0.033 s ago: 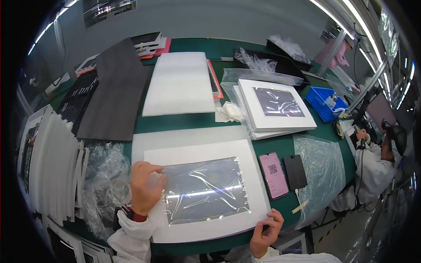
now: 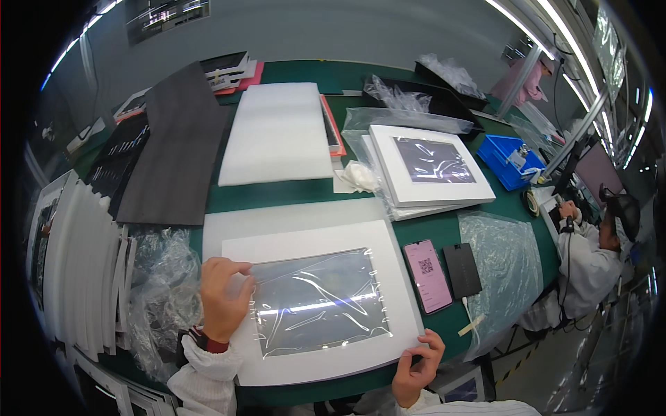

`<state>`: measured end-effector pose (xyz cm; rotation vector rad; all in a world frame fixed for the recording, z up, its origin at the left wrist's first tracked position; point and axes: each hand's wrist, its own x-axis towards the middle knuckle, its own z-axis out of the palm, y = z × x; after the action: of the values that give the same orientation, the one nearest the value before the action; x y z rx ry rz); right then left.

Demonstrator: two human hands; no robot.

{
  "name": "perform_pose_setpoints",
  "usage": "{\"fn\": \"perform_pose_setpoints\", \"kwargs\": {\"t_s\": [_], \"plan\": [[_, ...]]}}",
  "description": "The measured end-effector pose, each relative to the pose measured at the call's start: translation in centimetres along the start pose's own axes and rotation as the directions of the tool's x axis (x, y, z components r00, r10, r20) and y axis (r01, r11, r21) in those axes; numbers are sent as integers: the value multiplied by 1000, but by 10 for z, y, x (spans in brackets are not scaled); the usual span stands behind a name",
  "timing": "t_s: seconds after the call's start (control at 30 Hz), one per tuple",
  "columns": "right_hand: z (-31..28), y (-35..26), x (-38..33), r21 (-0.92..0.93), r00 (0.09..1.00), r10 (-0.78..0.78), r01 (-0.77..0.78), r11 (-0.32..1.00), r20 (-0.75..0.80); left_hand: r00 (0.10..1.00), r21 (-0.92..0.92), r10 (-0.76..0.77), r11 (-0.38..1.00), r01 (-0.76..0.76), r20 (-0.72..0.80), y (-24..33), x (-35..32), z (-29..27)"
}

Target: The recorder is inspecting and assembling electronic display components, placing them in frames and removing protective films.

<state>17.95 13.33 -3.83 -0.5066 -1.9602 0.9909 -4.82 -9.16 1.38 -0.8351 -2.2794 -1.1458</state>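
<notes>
A white board (image 2: 333, 367) with a film-covered grey panel (image 2: 319, 305) set in it lies flat on a white foam sheet (image 2: 291, 213). My left hand (image 2: 225, 298) rests at the panel's left side, with thumb and forefinger curved and apart at the clear film's edge. No hold on the film can be made out. By the board's near right corner is my right hand (image 2: 420, 367), palm partly up. Its fingers are loosely bent, with a gap between thumb and forefinger, and nothing shows in them.
Right of the board lie a phone (image 2: 428, 277), a black box with a cable (image 2: 463, 270) and bubble wrap (image 2: 506, 270). Behind are similar framed panels (image 2: 385, 170), a foam block (image 2: 277, 135) and a blue bin (image 2: 512, 163). Upright boards (image 2: 76, 263) crowd the left; a co-worker (image 2: 590, 256) sits right.
</notes>
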Motion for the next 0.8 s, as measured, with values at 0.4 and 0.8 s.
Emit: {"fn": "perform_pose_setpoints", "kwargs": {"t_s": [0.4,0.8], "plan": [[-1,0,4,-21,998,-63,62,998,-21,996,52,-77,996,79,-41,-2,-1,3],[-1,-7,11,-77,996,-37,43,996,77,996,-8,-36,999,35,-83,2,-1,1]]}}
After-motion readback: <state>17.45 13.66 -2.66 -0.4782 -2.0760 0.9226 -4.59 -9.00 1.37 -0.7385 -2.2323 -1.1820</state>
